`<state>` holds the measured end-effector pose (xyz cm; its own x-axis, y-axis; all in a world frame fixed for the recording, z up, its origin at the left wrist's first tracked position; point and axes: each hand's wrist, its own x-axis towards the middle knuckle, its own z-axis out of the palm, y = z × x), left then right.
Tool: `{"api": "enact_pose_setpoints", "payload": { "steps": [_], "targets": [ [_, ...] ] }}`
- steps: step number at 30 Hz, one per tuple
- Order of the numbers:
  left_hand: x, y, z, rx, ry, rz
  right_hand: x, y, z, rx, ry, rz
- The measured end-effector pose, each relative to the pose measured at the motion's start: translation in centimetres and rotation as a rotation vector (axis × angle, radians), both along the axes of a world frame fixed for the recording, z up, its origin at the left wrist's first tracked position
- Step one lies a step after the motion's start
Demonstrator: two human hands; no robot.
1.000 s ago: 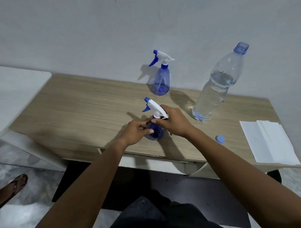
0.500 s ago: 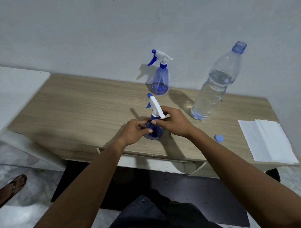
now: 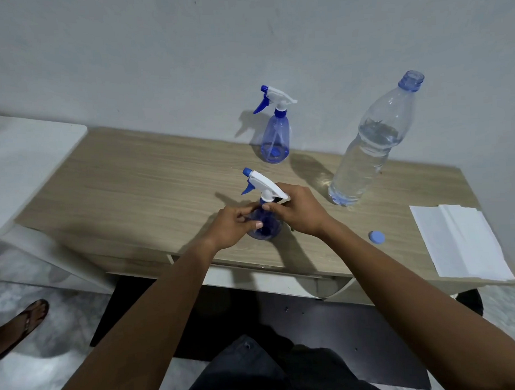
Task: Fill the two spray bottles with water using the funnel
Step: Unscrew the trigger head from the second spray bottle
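Both hands are together on the near spray bottle [image 3: 265, 230], which stands upright near the front edge of the table [image 3: 133, 184]. The left hand [image 3: 237, 224] grips its blue body, and the right hand [image 3: 297, 211] pinches the collar under its white trigger head [image 3: 264, 184]. Whether the head is being screwed off or on I cannot tell. The far spray bottle [image 3: 275, 136] stands by the wall with its head on, and how much water either one holds is unclear. To the right, the big water bottle [image 3: 365, 150] is open and partly full, with its blue cap [image 3: 376, 237] lying nearer on the table. No funnel shows, so at least some filling probably remains
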<state>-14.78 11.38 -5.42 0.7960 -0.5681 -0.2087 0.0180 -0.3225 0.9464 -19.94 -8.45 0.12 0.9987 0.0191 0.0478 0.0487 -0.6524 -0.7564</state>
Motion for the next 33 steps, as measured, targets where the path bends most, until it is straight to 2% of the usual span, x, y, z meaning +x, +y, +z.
{"api": "enact_pose_setpoints", "payload": {
  "steps": [6, 10, 18, 22, 29, 33],
  "targets": [
    [0.0, 0.0, 0.0, -0.003, 0.019, 0.0, 0.2, -0.7, 0.3, 0.018, 0.085, 0.076],
    [0.0, 0.0, 0.1, 0.01, 0.008, 0.004, 0.1, -0.8, 0.9, -0.011, 0.072, 0.108],
    [0.0, -0.1, 0.0, 0.042, -0.02, 0.032, 0.9, 0.6, 0.7, -0.102, 0.011, -0.034],
    [0.1, -0.1, -0.1, 0.031, -0.013, 0.004, 0.8, 0.2, 0.7, -0.106, 0.023, -0.003],
    [0.2, 0.1, -0.1, 0.03, -0.011, -0.013, 0.3, -1.1, 1.1, -0.005, 0.095, 0.134],
    [0.2, 0.3, -0.1, 0.056, -0.023, -0.019, 0.1, -0.8, 1.4, 0.03, 0.076, 0.117]
  ]
}}
